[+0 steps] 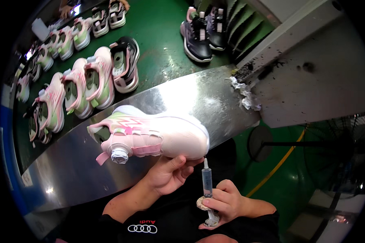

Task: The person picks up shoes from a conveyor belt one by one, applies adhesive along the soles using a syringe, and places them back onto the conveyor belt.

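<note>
A pale pink sneaker (pixel 172 135) with a white sole, pink strap and round white dial lies tilted on its side above the metal bench edge. My left hand (pixel 170 173) grips it from below near the toe; some of its fingers are hidden behind the shoe. In my right hand (pixel 224 201) is a clear syringe (pixel 207 180), held upright with fingers wrapped round the barrel's lower end and plunger. The syringe tip points up at the toe, right by the sole edge; whether it touches I cannot tell. Whitish material is crusted around the syringe's flange and plunger end.
Several pink-and-green sneakers (pixel 99 79) and black ones (pixel 125 65) stand in rows on the green belt (pixel 158 52). A black pair (pixel 196 38) sits farther right. Crumpled white paper (pixel 246 95) lies on the metal ledge (pixel 150 101). A fan (pixel 332 150) stands at the right.
</note>
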`<state>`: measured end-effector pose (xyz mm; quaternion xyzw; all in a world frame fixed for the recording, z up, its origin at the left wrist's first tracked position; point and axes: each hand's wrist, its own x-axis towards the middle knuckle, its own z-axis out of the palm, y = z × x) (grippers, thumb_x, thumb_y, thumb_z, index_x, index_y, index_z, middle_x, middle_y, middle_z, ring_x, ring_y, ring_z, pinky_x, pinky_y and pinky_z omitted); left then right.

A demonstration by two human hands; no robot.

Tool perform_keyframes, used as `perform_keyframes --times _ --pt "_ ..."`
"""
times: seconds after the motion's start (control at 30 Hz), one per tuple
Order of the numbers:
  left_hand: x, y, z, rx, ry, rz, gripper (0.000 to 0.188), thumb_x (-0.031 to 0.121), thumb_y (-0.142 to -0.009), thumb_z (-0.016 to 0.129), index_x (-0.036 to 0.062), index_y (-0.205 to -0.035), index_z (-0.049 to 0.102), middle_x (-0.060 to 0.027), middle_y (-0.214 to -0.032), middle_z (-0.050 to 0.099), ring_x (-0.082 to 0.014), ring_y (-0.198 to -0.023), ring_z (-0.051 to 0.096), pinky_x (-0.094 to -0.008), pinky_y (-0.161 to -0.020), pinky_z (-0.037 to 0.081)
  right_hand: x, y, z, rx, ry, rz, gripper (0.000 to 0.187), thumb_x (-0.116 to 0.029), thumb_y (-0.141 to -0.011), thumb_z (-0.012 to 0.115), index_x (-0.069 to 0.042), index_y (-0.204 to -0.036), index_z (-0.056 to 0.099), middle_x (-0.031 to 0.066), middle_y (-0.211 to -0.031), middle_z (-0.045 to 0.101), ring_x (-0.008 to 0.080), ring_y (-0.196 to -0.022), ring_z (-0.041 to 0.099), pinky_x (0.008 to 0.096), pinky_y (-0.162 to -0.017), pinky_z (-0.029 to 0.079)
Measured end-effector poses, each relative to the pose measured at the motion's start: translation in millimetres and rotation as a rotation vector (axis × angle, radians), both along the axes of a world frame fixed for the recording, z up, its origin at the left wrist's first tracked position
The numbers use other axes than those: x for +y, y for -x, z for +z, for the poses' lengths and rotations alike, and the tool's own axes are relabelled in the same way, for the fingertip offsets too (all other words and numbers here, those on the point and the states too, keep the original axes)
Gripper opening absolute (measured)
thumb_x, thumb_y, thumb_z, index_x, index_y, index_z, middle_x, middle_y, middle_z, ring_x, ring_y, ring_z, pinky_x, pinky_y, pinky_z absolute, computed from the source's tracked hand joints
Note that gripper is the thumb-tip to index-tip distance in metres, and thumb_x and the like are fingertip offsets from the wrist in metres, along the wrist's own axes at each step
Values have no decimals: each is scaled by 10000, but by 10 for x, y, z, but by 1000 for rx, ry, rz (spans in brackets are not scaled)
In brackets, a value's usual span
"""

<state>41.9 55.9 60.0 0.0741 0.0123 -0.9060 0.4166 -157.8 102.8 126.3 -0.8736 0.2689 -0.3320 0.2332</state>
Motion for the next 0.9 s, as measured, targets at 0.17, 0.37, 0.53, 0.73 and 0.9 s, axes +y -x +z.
perform_keyframes --times 0.17,0.37,0.53,0.73,0.9 --pt "75 -37 -303 -64 26 75 315 300 -911 550 79 -1134 582 -96 -1144 604 -180 -1015 578 -298 -865 493 29 22 -123 7 -56 61 679 -475 -648 744 -46 -1133 538 93 -928 576 243 -684 498 346 -639 393" --pt "-66 -157 -412 -71 50 73 358 285 -928 527 52 -1199 539 -123 -1202 578 -223 -1099 561 -295 -848 537 -121 -68 -217 -227 10 38 634 -425 -663 675 -18 -1114 492 87 -807 499 278 -666 424 362 -601 351" --pt "-169 -33 -416 -33 92 -14 365 312 -921 536 57 -1182 549 -174 -1196 569 -194 -1035 601 -285 -818 552 -102 63 -281 -191 -7 -5 566 -402 -667 659 -29 -1063 504 86 -783 485 274 -661 405 361 -587 331" --pt "-148 -81 -454 -81 -15 73 383 320 -929 521 65 -1215 529 -155 -1271 521 -213 -1011 619 -325 -855 545 -84 44 -296 -290 52 -10 531 -389 -665 648 -36 -1038 512 79 -778 489 272 -647 403 361 -581 325" --pt "-43 -172 -497 -77 70 59 444 263 -895 578 31 -1260 481 -130 -1292 510 -239 -1160 525 -322 -894 524 -115 85 -203 -311 123 -14 567 -399 -676 649 -30 -1082 504 80 -816 513 280 -682 444 366 -624 351"
